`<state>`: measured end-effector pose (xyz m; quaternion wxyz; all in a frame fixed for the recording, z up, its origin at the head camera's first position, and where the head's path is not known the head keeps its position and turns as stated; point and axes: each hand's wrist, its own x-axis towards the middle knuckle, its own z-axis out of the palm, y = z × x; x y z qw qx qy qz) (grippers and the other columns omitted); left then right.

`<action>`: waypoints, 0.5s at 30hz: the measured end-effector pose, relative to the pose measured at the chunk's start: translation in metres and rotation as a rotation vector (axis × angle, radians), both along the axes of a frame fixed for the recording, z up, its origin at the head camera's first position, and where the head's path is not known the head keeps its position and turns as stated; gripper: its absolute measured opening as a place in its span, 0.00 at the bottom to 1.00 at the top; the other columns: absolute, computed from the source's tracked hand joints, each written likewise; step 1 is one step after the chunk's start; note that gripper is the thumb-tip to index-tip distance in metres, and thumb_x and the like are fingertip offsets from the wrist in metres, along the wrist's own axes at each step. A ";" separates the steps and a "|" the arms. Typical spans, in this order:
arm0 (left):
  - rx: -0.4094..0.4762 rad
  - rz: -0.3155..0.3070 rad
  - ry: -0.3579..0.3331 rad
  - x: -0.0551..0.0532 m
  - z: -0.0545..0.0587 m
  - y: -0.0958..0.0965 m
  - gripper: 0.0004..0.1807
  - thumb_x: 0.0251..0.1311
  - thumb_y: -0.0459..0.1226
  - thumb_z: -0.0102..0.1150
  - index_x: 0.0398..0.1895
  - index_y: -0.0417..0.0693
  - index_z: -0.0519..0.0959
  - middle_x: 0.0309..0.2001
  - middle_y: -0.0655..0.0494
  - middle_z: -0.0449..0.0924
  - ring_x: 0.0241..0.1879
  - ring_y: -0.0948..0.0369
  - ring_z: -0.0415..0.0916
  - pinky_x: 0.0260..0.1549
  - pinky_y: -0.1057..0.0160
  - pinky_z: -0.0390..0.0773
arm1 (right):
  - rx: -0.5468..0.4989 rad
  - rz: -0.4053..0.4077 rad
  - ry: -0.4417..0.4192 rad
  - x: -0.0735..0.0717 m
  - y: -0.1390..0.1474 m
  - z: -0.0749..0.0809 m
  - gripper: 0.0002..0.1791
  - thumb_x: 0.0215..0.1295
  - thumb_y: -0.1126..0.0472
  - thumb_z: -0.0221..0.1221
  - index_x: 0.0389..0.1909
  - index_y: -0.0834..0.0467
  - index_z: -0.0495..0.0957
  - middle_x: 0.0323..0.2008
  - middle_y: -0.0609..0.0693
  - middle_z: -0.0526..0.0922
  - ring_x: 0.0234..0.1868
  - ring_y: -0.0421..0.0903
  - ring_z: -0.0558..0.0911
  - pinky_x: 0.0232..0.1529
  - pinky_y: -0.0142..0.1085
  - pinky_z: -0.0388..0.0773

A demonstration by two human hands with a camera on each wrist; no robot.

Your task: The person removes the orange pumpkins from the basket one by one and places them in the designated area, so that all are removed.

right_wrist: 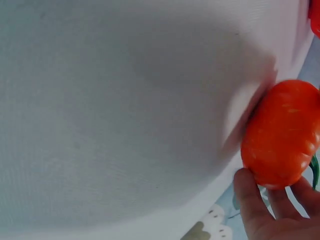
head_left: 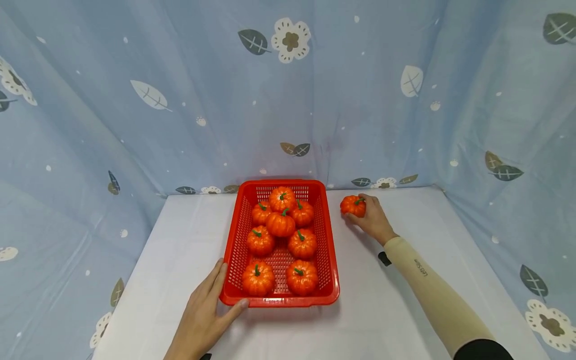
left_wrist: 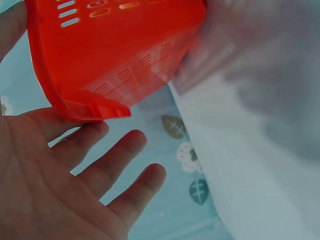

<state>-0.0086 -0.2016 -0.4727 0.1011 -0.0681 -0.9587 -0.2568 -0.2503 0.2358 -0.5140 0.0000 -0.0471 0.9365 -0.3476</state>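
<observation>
A red plastic basket (head_left: pixel 333 260) stands on the white table, with several small orange toy pumpkins (head_left: pixel 260 241) inside. My left hand (head_left: pixel 201 305) rests against the basket's near left corner, thumb on the front rim and fingers along the left side. In the left wrist view those fingers (left_wrist: pixel 112 162) are spread and fairly straight, some of them touching the rim. To the right of the basket, my right hand (head_left: pixel 372 220) grips one small pumpkin (head_left: pixel 352 205) with a green stem, at the table's far side. The right wrist view shows fingertips against this pumpkin (right_wrist: pixel 282 132).
A white cloth covers the table (head_left: pixel 382 310). Behind and at both sides hangs a blue curtain (head_left: pixel 216 125) with leaf and flower prints, meeting the table's far edge. A beige sleeve (head_left: pixel 432 290) covers the right forearm.
</observation>
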 end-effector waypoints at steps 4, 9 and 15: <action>0.007 0.009 -0.013 0.001 0.000 0.000 0.55 0.57 0.65 0.65 0.79 0.45 0.58 0.78 0.50 0.56 0.69 0.42 0.64 0.61 0.35 0.67 | 0.008 0.019 -0.045 -0.002 0.000 -0.001 0.46 0.66 0.49 0.67 0.74 0.67 0.55 0.66 0.72 0.60 0.65 0.67 0.67 0.67 0.61 0.65; 0.013 0.013 -0.010 0.001 -0.001 0.000 0.55 0.57 0.65 0.66 0.80 0.46 0.58 0.78 0.50 0.56 0.69 0.43 0.64 0.61 0.35 0.67 | 0.008 0.042 -0.074 -0.004 0.002 0.000 0.47 0.68 0.47 0.65 0.75 0.68 0.53 0.67 0.72 0.59 0.66 0.67 0.67 0.68 0.60 0.64; 0.017 0.009 -0.014 0.000 0.000 0.000 0.54 0.57 0.64 0.66 0.80 0.46 0.59 0.79 0.51 0.55 0.70 0.44 0.63 0.62 0.36 0.65 | 0.016 0.044 -0.101 -0.004 0.003 0.002 0.48 0.69 0.46 0.64 0.76 0.68 0.51 0.69 0.71 0.58 0.67 0.66 0.66 0.69 0.59 0.63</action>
